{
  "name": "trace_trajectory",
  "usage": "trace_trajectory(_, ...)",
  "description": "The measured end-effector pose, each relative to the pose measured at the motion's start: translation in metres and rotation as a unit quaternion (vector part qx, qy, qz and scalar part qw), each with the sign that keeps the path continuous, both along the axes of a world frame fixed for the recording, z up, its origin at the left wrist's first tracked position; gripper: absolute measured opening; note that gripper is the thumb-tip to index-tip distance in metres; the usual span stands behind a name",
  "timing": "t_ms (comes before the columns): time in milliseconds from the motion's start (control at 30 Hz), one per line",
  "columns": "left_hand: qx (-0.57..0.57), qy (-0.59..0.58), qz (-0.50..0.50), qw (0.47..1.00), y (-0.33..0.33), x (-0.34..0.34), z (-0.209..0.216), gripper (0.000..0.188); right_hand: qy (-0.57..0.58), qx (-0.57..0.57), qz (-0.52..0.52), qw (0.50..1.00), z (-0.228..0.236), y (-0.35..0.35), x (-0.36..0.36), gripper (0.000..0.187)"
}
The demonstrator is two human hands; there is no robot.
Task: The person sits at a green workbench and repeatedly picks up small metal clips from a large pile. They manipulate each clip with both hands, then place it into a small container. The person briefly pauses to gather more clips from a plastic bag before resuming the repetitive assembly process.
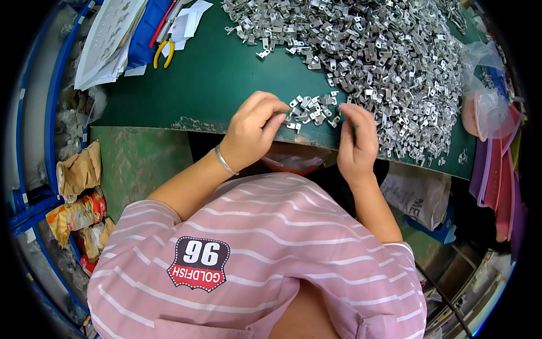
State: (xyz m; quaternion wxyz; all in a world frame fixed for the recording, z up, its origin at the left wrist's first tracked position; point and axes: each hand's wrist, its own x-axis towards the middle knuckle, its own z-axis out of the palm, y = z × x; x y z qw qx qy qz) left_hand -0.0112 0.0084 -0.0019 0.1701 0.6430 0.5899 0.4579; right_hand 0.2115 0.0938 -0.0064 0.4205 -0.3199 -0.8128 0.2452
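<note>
Over at the far left corner of the green table (197,85), here are the papers (104,48), stacked at a slant, with a blue tray (142,39) close beside them. Next along, the pliers (164,55) — yellow handles pointing toward the near edge. Down by that near edge it's the left hand (248,130), a bangle (224,161) on its wrist, thumb and forefinger set narrow at the left side of the small cluster (307,103); whether they pinch a piece, I cannot tell. The cluster itself, a loose scatter of bent metal brackets, lies close to the near edge, between the two hands. On its right side, the right hand (358,141), fingers curled, the gap to the thumb a small one — again, I cannot tell if it grips a bracket. And then the heap (389,73)! Masses of the same silvery brackets, piled across the right half and reaching down to the near edge. Out at the right edge, a clear bag (483,62).
</note>
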Motion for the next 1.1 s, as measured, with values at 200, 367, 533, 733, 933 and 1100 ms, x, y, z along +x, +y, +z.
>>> trace_trajectory(200,-0.019,0.072,-0.033,0.997,0.0,-0.003,0.001,0.021,-0.051,0.048,-0.015,0.997,-0.002,-0.006,-0.011,0.028)
trace_trajectory(367,-0.009,0.015,-0.034,0.999,0.0,-0.001,-0.005,0.019,-0.11,0.088,-0.027,0.99,-0.007,-0.008,-0.019,0.022)
trace_trajectory(533,-0.038,-0.024,-0.093,0.995,-0.007,0.003,0.003,0.023,-0.098,0.097,-0.007,0.99,-0.009,-0.013,-0.017,0.025)
trace_trajectory(733,-0.008,0.105,-0.115,0.988,-0.003,0.012,0.001,0.026,-0.087,0.083,0.038,0.992,-0.01,-0.013,-0.011,0.029)
trace_trajectory(933,0.037,0.085,-0.156,0.983,-0.013,0.017,-0.005,0.025,-0.117,0.073,-0.024,0.99,-0.004,-0.017,-0.015,0.028)
trace_trajectory(1100,0.022,0.11,-0.01,0.994,0.01,0.019,-0.003,0.028,-0.149,0.091,-0.004,0.985,-0.001,-0.012,-0.014,0.028)
